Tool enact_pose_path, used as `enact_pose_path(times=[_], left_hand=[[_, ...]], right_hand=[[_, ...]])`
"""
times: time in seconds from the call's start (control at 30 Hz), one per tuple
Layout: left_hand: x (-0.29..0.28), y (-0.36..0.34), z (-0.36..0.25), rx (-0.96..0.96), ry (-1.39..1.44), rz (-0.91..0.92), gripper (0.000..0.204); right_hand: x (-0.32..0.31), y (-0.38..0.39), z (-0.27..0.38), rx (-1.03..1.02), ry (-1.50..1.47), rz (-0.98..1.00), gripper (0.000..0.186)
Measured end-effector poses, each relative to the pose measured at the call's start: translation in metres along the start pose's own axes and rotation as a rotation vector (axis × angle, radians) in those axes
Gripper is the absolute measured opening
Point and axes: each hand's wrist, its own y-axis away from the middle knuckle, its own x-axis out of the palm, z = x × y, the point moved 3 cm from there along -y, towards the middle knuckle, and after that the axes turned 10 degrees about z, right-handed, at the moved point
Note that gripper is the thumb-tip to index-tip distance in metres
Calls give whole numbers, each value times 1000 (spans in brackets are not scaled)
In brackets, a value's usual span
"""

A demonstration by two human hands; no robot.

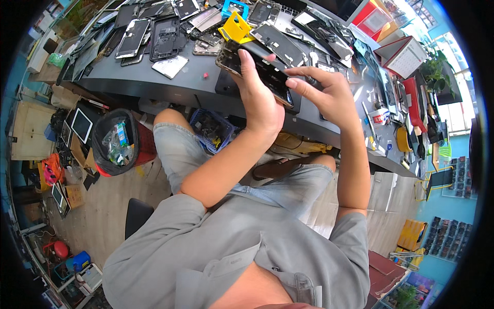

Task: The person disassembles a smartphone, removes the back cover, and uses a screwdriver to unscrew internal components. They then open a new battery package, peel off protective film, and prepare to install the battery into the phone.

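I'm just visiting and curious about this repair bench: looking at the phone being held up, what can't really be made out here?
- Head view: the left hand covers the middle of the opened phone.
- Whatever the right hand pinches at the phone's edge is too small to tell.
- Contents of the blue basket under the desk are blurred.
- Phone parts at the far edge bend and shrink.

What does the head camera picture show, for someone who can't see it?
A seated person's left hand holds an opened phone above a grey desk strewn with phone parts, while the right hand touches its end. A black bin stands on the floor.
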Motion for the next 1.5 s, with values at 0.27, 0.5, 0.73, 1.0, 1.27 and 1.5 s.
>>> enact_pose_path(times=[0.27,0.5,0.73,1.0,1.27,1.5], left_hand=[[-3,-8,-19,-45,-4,253,89],[-4,-7,-38,401,-690,193,64],[-4,-15,2,182,-172,40,69],[-31,2,-69,50,-863,320,64],[-20,-52,-123,543,-1407,779,65],[-33,-94,-78,-41,-1135,875,48]], right_hand=[[-18,8,-9,-226,114,-93,22],[-17,0,-4,-408,191,-166,23],[-37,-1,-10,-432,408,-65,16],[-37,-17,-7,-522,434,7,15],[-63,-56,-18,-252,327,226,30],[-81,-55,-33,-82,73,-71,42]])
